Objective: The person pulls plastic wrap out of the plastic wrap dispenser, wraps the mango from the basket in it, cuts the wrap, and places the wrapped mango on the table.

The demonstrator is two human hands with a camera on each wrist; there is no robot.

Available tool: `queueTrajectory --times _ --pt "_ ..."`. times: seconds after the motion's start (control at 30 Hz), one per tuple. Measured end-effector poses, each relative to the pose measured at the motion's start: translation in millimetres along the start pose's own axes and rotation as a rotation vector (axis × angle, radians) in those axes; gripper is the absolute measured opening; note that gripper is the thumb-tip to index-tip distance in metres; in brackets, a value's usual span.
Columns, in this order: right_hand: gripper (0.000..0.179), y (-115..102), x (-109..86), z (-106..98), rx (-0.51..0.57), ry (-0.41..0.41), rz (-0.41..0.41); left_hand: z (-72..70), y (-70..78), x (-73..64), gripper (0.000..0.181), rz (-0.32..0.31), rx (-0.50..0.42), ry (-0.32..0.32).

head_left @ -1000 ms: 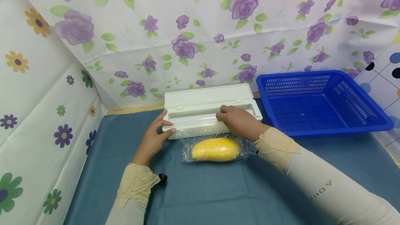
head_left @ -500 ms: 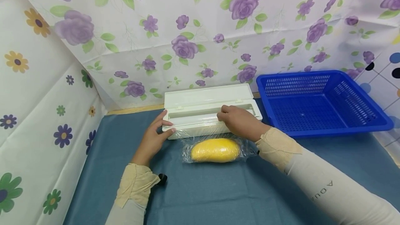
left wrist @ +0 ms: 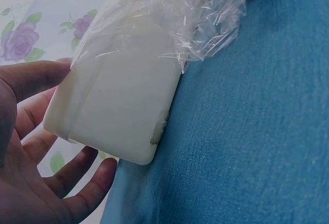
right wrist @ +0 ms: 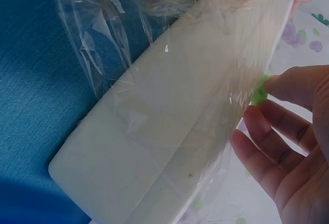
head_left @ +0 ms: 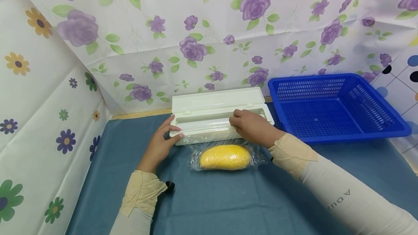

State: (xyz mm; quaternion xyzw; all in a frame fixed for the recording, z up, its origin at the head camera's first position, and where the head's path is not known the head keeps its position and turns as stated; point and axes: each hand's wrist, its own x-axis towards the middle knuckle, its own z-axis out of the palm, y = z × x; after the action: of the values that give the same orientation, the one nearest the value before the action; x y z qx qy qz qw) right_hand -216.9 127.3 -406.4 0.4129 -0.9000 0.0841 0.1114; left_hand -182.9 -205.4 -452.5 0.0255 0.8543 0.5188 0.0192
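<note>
A white cling film dispenser [head_left: 209, 137] stands with its lid [head_left: 217, 100] folded back and a film roll visible inside. My left hand [head_left: 160, 144] holds its left end, thumb at the front edge and fingers round the end. Along the front edge, right of the middle, my right hand [head_left: 249, 125] pinches a small green slider [right wrist: 260, 93], seen in the right wrist view. Clear cling film [left wrist: 211, 23] runs over the dispenser's front to a smooth yellow oblong fruit [head_left: 225, 157], wrapped in film and lying on the cloth just before the dispenser.
A blue plastic basket [head_left: 339, 137] with perforated walls stands right of the dispenser. Blue cloth [head_left: 209, 202] covers the table. Flower-patterned sheets [head_left: 130, 39] rise at the back and left.
My right hand has slid slightly to the right along the dispenser's front edge. My left hand, the dispenser and the fruit stay nearly in place.
</note>
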Motion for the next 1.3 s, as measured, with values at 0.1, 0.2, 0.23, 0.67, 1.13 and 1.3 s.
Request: queueTrajectory --times 0.1,0.2,0.23,0.67,1.13,1.3 --pt "0.006 0.3 -0.3 0.5 -0.01 0.012 -0.005 0.5 -0.6 0.7 0.023 -0.008 0.005 0.003" --pt "0.005 0.4 -0.8 0.3 -0.025 0.012 -0.001 0.8 -1.1 1.1 0.023 -0.008 0.008 0.003" --pt "0.005 0.3 -1.0 0.2 -0.028 0.011 0.001 0.9 -1.3 1.2 0.023 -0.009 0.005 0.002" --pt "0.007 1.4 0.4 1.5 -0.021 -0.01 0.046 0.8 -1.5 1.0 0.022 0.004 0.006 0.002" --pt "0.013 2.7 -0.6 7.7 -0.004 0.018 0.047 -0.1 0.0 -0.7 0.022 -0.003 0.004 -0.005" --pt "0.014 2.3 -1.6 9.5 -0.015 0.048 0.044 -0.3 -0.6 -0.4 0.023 0.001 0.002 -0.008"
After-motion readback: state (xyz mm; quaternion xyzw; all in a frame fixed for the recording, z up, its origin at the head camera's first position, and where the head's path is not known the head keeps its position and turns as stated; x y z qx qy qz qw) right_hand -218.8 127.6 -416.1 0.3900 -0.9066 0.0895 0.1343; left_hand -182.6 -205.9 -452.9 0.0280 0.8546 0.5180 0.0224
